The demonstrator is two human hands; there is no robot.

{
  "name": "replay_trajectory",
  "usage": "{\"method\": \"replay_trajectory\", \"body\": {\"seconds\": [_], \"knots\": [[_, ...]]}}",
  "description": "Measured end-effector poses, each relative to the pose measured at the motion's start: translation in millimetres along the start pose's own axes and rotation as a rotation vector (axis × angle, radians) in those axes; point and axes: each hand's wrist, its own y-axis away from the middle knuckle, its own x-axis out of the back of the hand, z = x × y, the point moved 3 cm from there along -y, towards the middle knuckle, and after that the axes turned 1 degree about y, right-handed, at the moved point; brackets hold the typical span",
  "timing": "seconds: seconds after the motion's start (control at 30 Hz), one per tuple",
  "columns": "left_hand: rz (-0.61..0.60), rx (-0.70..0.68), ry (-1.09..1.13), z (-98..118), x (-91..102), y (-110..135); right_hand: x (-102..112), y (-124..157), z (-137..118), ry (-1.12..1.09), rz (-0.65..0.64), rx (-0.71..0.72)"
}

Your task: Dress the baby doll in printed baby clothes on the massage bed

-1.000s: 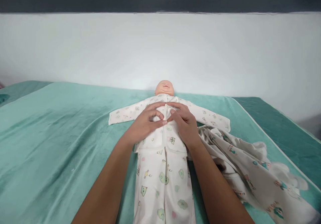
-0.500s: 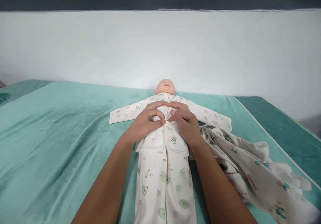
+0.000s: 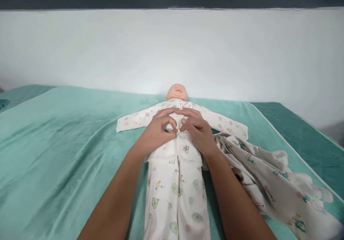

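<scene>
A baby doll (image 3: 176,91) lies on its back on a teal blanket (image 3: 67,136), head toward the wall, arms spread. It wears a white printed top (image 3: 182,148) and matching trousers (image 3: 174,197). Both my hands rest on the doll's chest. My left hand (image 3: 156,132) pinches the top's front edge between thumb and fingers at a small button. My right hand (image 3: 197,130) pinches the opposite edge, its fingertips meeting the left ones at the middle.
A crumpled white printed cloth (image 3: 271,186) lies on the blanket to the right of the doll, touching its side. A white wall (image 3: 172,50) rises just behind the doll's head. A darker green surface (image 3: 309,139) borders the blanket on the right.
My fingers have shifted slightly on the top's front, the left thumb and forefinger closing tighter round the button. The view has tilted a little. The doll and cloth have stayed in place.
</scene>
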Motion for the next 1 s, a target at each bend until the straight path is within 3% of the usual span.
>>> {"method": "replay_trajectory", "body": {"seconds": [0.17,0.33,0.6,0.67,0.83,1.0], "knots": [[-0.026,0.011,0.053,1.2,0.9,0.8,-1.3,-0.2,-1.4,0.013,-0.023,0.004],[-0.066,-0.071,-0.015,2.0,1.4,1.5,-0.7,0.5,0.6,-0.067,0.093,-0.076],[-0.284,-0.109,-0.179,11.6,5.6,6.1,-1.1,0.8,2.8,-0.106,0.108,-0.032],[-0.254,-0.105,-0.187,11.3,4.0,5.6,-1.4,0.4,1.7,-0.05,0.09,0.002],[-0.002,-0.084,-0.249,8.9,-6.3,3.1,-2.2,0.6,2.4,0.057,0.048,-0.053],[0.064,-0.15,-0.373,8.1,-14.0,2.7,-3.8,0.8,5.0,0.087,0.065,-0.14]]}}
